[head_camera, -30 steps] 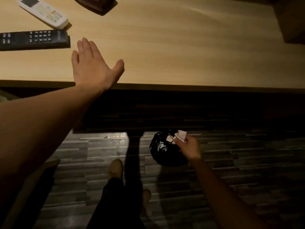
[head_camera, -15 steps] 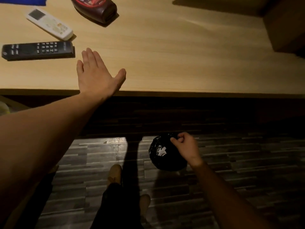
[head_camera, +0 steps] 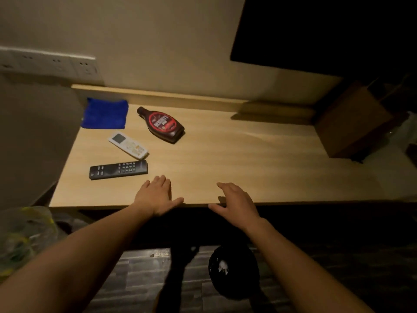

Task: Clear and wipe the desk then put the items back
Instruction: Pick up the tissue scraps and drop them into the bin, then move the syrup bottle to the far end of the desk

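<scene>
One black remote (head_camera: 119, 170), one white remote (head_camera: 128, 145), one syrup bottle (head_camera: 163, 124), one blue cloth (head_camera: 104, 113); left hand (head_camera: 155, 197), right hand (head_camera: 237, 202) loose, empty

left hand (head_camera: 155, 196) flat, fingers straight, right hand (head_camera: 237, 202) empty, fingers relaxed
</scene>
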`<control>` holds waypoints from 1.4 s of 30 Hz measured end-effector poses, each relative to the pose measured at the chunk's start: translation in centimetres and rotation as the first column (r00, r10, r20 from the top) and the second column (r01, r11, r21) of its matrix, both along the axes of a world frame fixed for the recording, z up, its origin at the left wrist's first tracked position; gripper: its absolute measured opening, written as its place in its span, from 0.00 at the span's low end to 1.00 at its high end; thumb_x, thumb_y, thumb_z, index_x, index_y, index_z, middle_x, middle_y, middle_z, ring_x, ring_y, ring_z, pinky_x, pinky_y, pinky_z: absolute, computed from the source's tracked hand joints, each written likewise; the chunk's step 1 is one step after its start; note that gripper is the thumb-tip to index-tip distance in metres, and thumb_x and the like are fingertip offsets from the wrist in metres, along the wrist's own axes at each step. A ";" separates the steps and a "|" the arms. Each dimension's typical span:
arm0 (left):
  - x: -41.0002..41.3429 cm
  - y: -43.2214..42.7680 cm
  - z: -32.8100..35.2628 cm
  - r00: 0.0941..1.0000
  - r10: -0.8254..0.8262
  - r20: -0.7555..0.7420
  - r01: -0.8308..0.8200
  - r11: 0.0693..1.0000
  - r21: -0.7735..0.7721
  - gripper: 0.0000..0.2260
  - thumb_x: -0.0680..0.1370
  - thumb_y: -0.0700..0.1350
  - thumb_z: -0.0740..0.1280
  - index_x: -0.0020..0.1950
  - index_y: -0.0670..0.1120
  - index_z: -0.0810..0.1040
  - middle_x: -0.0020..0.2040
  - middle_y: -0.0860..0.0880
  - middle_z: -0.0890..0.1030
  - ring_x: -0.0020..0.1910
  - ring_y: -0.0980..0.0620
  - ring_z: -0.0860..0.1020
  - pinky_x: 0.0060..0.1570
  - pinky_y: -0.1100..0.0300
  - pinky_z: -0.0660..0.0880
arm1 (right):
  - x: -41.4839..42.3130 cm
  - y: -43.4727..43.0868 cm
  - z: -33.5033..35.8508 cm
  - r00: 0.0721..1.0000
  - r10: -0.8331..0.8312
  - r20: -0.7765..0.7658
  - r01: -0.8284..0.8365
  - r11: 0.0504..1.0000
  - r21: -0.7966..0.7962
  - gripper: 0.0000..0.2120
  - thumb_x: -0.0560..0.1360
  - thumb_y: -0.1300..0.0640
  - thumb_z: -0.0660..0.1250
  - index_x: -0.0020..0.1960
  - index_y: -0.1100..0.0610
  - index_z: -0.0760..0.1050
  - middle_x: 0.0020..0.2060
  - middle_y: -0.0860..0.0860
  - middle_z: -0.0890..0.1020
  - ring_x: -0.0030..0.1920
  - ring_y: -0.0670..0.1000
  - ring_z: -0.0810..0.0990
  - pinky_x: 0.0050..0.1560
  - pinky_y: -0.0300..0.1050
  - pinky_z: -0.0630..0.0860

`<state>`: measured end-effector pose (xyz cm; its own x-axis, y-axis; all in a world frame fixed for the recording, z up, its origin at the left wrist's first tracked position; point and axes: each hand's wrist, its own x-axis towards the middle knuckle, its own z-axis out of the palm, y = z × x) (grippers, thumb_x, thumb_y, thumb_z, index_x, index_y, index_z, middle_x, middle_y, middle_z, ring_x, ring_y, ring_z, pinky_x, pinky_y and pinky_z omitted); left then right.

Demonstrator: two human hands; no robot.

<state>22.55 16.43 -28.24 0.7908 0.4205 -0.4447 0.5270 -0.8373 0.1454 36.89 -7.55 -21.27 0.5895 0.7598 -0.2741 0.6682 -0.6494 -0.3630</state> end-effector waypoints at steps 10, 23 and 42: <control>-1.4 4.8 10.1 0.996 -0.092 -0.017 0.094 0.989 0.117 0.39 0.77 0.75 0.54 0.75 0.46 0.71 0.75 0.43 0.72 0.75 0.43 0.68 0.73 0.43 0.67 | 3.2 11.6 7.1 0.973 0.132 0.191 -0.091 0.973 -0.213 0.37 0.74 0.34 0.69 0.78 0.49 0.65 0.73 0.51 0.74 0.71 0.56 0.72 0.69 0.56 0.69; 4.5 12.2 12.4 0.972 0.196 0.127 -0.209 0.972 0.106 0.33 0.77 0.74 0.58 0.68 0.50 0.75 0.63 0.48 0.78 0.61 0.49 0.77 0.61 0.51 0.77 | 9.9 23.3 8.5 0.937 0.267 0.223 -0.202 0.940 -0.277 0.33 0.74 0.34 0.70 0.74 0.49 0.70 0.68 0.52 0.78 0.66 0.56 0.77 0.65 0.56 0.71; 14.1 15.6 4.2 0.778 0.627 0.035 -0.616 0.772 -0.154 0.34 0.78 0.75 0.59 0.71 0.51 0.74 0.53 0.53 0.76 0.50 0.51 0.77 0.56 0.54 0.80 | 22.0 36.0 -0.3 0.899 0.338 -0.279 -0.402 0.890 -0.215 0.37 0.75 0.41 0.74 0.78 0.52 0.66 0.73 0.53 0.76 0.69 0.56 0.77 0.67 0.58 0.77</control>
<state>36.63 31.98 -23.99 0.4110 0.7771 -0.4766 0.9079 -0.3017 0.2910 58.93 28.50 -21.59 0.1766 0.7919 -0.5846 0.7979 -0.4630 -0.3861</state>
